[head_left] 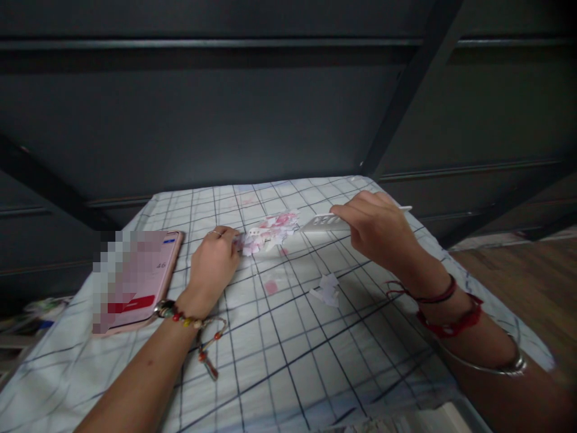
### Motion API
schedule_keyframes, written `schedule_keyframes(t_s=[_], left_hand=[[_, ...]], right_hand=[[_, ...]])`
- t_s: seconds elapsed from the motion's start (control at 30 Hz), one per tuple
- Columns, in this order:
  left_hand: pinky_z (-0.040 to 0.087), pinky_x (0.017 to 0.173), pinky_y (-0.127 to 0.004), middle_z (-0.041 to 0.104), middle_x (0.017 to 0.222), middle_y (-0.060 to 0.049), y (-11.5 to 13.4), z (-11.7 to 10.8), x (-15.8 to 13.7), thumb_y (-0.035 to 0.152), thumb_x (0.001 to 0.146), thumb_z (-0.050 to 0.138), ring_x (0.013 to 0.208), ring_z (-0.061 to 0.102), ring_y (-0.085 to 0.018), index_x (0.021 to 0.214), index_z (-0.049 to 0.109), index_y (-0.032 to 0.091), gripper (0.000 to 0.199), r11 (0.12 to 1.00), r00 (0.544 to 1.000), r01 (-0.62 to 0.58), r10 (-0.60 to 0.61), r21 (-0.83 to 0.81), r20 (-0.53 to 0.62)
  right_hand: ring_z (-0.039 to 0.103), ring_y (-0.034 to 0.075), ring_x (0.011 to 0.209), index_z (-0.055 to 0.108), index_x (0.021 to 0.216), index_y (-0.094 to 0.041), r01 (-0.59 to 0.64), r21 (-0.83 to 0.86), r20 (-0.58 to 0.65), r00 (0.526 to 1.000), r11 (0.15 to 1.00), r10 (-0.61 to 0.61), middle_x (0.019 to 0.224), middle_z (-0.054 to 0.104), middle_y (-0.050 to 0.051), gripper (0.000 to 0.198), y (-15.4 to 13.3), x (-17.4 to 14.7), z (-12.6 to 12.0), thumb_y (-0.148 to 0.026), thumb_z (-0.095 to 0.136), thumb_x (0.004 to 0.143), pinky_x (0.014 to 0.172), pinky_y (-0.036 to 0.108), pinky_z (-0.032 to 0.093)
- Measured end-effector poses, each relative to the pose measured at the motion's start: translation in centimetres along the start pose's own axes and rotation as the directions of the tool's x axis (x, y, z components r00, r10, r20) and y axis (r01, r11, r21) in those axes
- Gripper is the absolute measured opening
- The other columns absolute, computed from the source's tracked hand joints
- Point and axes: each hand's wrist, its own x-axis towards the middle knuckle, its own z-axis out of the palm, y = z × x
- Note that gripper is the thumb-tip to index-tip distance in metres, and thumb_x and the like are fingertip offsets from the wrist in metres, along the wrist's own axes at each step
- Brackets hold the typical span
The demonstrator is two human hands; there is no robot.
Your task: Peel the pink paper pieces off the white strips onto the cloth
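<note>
Curled fingers of my left hand close on the left edge of a small heap of pink-and-white paper scraps, which lies on the checked cloth. To the right of the heap, my right hand grips a thin, flat whitish piece with cut-out slots. That piece is tilted, its left edge close to the scraps, and a narrow white end shows beyond my knuckles. Some crumpled white paper bits and a round pink spot are on the cloth nearer to me.
A phone in a pink case rests at the left, its screen partly pixelated. The table is covered by a white checked cloth. Dark panels stand close behind it. At the bottom right edge is a partly visible container.
</note>
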Motion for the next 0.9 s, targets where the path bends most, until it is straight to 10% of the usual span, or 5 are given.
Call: schedule_keyframes(t_s=[0.27, 0.9], left_hand=[[0.049, 0.089, -0.035, 0.062, 0.117, -0.011, -0.04, 0.09, 0.03, 0.008, 0.083, 0.034, 0.103, 0.06, -0.025, 0.111, 0.063, 0.011, 0.04, 1.0, 1.0, -0.001, 0.001, -0.008, -0.003], [0.05, 0.088, -0.037, 0.062, 0.115, -0.011, -0.01, 0.13, 0.06, 0.009, 0.083, 0.035, 0.102, 0.06, -0.026, 0.11, 0.063, 0.012, 0.039, 1.0, 1.0, -0.014, 0.013, -0.021, -0.022]], right_hand=[[0.046, 0.017, 0.068, 0.063, 0.085, -0.019, 0.073, 0.181, -0.009, 0.997, 0.981, -0.073, 0.063, 0.057, 0.001, 0.036, 0.06, 0.06, -0.63, 0.003, 0.04, 0.069, 0.065, 0.028, 0.033], [0.045, 0.019, 0.072, 0.065, 0.088, -0.016, 0.044, -0.012, -0.006, 0.999, 0.999, -0.044, 0.067, 0.06, 0.003, 0.035, -0.65, 0.22, 0.26, 0.002, 0.042, 0.07, 0.065, 0.032, 0.028]])
